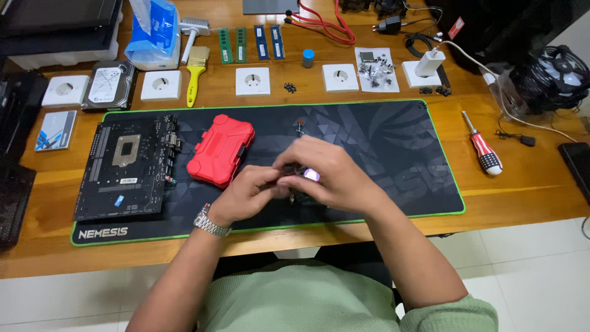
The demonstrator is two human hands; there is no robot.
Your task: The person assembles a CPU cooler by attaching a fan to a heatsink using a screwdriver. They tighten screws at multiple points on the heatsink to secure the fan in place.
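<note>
Over the black desk mat (393, 154) with a green border, my left hand (249, 193) and my right hand (322, 175) meet, both closed around a small dark object (299, 175) with a shiny purple spot. Most of that object is hidden by my fingers, so its kind is unclear. A silver watch (211, 224) sits on my left wrist. Just left of my hands a red plastic case (221, 149) lies closed on the mat. A black motherboard (127, 166) rests at the mat's left end.
A red-handled screwdriver (483, 149) lies right of the mat. Behind the mat are white wall sockets (252, 80), memory sticks (251, 43), a yellow brush (195, 71), a hard drive (109, 85), loose screws on paper (376, 69) and a cooler fan (553, 77).
</note>
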